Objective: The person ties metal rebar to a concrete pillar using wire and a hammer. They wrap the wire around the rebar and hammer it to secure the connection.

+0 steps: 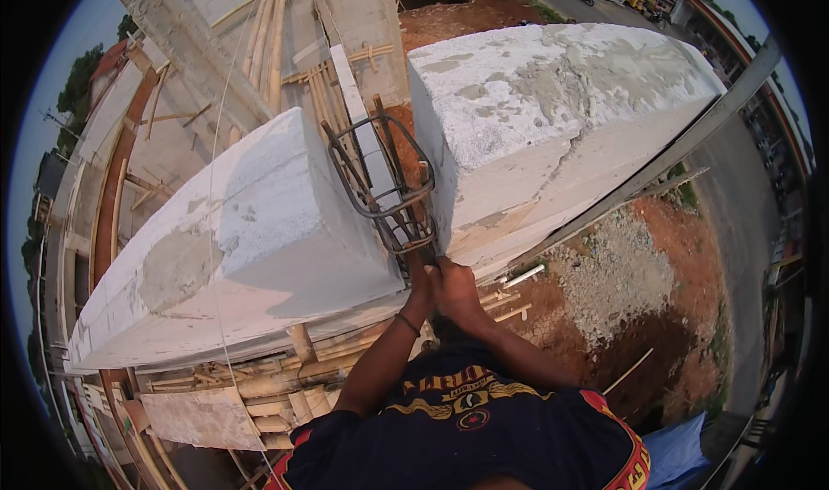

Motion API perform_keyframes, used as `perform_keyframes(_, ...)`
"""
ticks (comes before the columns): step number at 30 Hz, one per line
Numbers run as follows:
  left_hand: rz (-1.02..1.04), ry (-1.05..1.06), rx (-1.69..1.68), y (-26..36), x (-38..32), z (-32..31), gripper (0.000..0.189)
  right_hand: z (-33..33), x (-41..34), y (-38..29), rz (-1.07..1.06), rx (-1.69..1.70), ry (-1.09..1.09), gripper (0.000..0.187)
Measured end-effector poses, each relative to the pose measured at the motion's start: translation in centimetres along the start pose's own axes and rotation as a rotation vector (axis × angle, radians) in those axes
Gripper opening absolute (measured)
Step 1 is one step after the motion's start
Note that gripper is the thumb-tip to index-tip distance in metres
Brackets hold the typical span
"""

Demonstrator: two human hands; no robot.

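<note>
My left hand (420, 288) reaches into the narrow gap between two white block walls, its fingers partly hidden at the foot of a steel rebar cage. Beside it and touching it, my right hand (455, 289) is curled at the near corner of the right wall (518, 101). What either hand grips is hidden from this angle. The rebar cage (388, 173), made of long bars and bent stirrups, rises between the right wall and the left wall (278, 218). Grey mortar patches mark both wall tops.
Bamboo scaffolding (285, 386) with a plywood sheet (201, 419) lies below left. A thin string (212, 231) crosses the left wall. A long grey beam (673, 147) slants along the right wall. Far below are a gravel heap (615, 276), red soil and a road (745, 231).
</note>
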State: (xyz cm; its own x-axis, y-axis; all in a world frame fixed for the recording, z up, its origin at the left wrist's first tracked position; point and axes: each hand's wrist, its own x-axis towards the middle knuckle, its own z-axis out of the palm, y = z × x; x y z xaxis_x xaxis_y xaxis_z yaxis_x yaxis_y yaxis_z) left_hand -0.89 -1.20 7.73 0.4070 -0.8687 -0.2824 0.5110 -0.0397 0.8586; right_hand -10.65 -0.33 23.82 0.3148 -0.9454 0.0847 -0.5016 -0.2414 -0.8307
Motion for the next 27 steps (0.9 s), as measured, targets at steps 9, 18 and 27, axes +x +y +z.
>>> perform_keyframes(9, 0.047, 0.072, -0.066, 0.5, 0.3, 0.5, 0.050, 0.0, 0.4, 0.7, -0.069, 0.027, 0.019, 0.023)
perform_keyframes(18, 0.045, 0.129, -0.189, 0.6, -0.1, 1.3, 0.042, -1.0, -0.1, 1.2, -0.069, -0.002, -0.007, 0.021)
perform_keyframes(27, 0.145, 0.155, -0.231, 6.4, -0.4, 4.8, 0.065, 0.3, -0.3, 0.9, -0.002, -0.056, 0.047, 0.018)
